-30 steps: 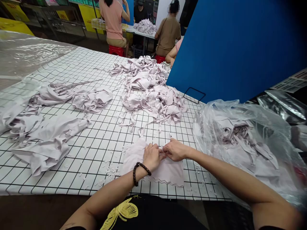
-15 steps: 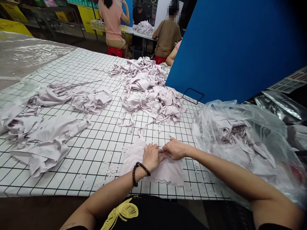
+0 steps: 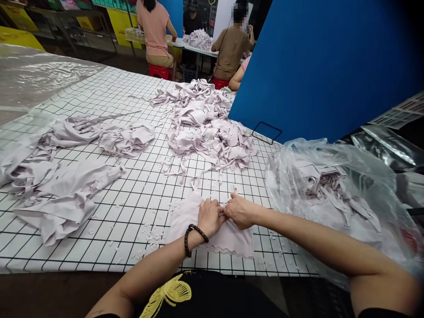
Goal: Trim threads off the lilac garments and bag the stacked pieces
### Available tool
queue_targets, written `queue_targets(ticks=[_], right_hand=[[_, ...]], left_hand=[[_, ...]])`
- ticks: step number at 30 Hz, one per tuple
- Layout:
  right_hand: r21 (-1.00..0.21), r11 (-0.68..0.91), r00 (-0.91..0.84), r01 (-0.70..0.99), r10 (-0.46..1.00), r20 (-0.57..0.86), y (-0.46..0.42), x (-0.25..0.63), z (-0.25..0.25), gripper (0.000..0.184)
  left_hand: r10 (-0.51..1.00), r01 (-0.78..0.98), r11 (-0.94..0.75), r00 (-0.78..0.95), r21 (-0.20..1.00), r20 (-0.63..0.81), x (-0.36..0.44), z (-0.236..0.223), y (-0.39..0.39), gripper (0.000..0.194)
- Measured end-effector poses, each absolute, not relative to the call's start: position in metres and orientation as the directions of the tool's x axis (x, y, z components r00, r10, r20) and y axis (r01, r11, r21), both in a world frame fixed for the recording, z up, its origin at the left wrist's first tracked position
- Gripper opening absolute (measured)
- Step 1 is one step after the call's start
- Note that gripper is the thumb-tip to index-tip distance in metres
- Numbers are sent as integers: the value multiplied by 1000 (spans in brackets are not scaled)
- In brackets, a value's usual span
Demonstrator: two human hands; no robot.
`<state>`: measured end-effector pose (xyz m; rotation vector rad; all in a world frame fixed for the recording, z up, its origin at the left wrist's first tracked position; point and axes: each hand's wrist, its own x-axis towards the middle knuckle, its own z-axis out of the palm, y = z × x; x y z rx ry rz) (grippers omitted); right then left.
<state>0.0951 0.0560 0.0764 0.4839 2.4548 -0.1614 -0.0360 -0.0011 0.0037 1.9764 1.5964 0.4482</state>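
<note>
A flat pale lilac cloth piece [image 3: 228,240] with a wavy near edge lies on the white grid-lined table [image 3: 132,194] close to its front edge. My left hand [image 3: 210,216], with a dark bead bracelet on the wrist, and my right hand [image 3: 241,211] rest on the cloth's far part. Their fingertips meet and pinch together at the cloth's upper middle. Both hands are closed on the fabric; what exactly sits between the fingertips is too small to see.
Heaps of the same lilac cloth lie at the left [image 3: 62,185] and the middle back [image 3: 208,132]. A clear plastic bag [image 3: 334,194] full of cloth sits at the right. A blue board [image 3: 318,66] stands behind. Small scraps litter the table. Other people sit at a far table.
My right hand has shifted slightly toward me and closer to the left hand. The cloth and the heaps have stayed in place.
</note>
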Motion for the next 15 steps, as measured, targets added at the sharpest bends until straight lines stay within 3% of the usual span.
queue_targets(ticks=[6, 11, 13, 15], right_hand=[[-219, 740, -673, 636, 393, -627, 100, 120, 92, 21], [-484, 449, -641, 751, 671, -372, 134, 148, 77, 21], [-565, 314, -524, 763, 813, -256, 139, 153, 63, 21], [-598, 194, -398, 777, 888, -229, 141, 157, 48, 19]], left_hand=[[964, 760, -165, 258, 628, -59, -37, 3, -3, 28], [979, 756, -116, 196, 644, -54, -35, 8, -6, 40], [978, 761, -126, 202, 636, -49, -35, 9, -7, 43], [972, 770, -162, 233, 617, -35, -35, 9, -7, 40]])
